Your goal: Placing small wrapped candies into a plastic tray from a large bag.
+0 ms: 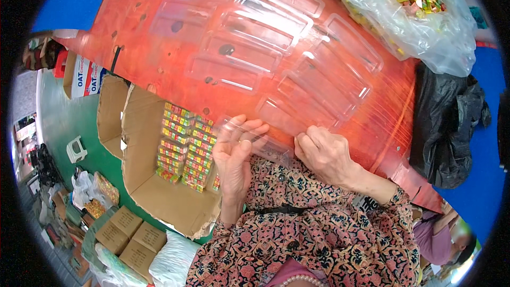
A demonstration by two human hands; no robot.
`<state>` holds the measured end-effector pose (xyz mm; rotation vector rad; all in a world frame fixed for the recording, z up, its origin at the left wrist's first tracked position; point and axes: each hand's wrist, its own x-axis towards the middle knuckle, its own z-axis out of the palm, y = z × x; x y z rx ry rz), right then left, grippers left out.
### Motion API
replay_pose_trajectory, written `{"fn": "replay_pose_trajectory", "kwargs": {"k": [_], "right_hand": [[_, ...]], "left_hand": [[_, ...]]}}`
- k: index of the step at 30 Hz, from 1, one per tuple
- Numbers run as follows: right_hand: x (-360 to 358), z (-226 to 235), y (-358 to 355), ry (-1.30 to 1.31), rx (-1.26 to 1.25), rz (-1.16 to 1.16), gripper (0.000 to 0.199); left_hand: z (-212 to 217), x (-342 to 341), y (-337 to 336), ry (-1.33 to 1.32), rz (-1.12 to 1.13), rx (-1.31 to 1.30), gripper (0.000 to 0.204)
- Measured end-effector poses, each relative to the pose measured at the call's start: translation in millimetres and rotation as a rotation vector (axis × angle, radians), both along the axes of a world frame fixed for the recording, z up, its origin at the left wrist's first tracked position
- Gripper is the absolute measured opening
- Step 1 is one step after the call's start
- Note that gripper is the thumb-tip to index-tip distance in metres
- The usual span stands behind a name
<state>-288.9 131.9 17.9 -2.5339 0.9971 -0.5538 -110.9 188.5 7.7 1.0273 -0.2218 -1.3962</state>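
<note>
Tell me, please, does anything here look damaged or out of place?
Yes: the open carton at the person's left has a ragged, torn rim, not cleanly cut. The red table also shows scattered dark spots, perhaps holes or stains.

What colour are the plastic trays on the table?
The plastic trays are colourless and transparent, showing the red tabletop through; best in head view.

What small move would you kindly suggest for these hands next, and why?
I would probably lower the clear tray flat onto the red table beside the other clear trays: the left hand appears to support it at the table's near edge, the right hand is curled close to its right end, and several similar trays already lie there.
</note>
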Motion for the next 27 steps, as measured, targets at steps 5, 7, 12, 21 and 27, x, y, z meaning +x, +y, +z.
{"fn": "replay_pose_trajectory", "kwargs": {"k": [5,7,12,21,27], "right_hand": [[3.9,-6.7,-3.3,0.049,0.002,-0.026,0.016],[2.9,-5.7,-4.3,0.048,0.028,-0.04,0.017],[-1.4,3.5,-8.7,0.032,0.054,-0.109,0.022],[-18.9,7.5,-39.2,0.058,-0.074,-0.286,0.052],[-24.3,24.9,-31.2,-0.148,0.136,-0.19,0.049]], "left_hand": [[-2.1,-2.0,-1.2,-0.076,0.018,0.002,0.05],[-2.5,-4.2,-2.5,-0.091,0.011,-0.008,0.047],[-0.3,-6.5,-4.8,-0.058,-0.006,-0.005,0.043],[1.8,-20.6,-6.3,-0.158,-0.05,0.009,0.046],[21.8,-22.8,-7.6,-0.152,0.003,0.039,0.044]]}}
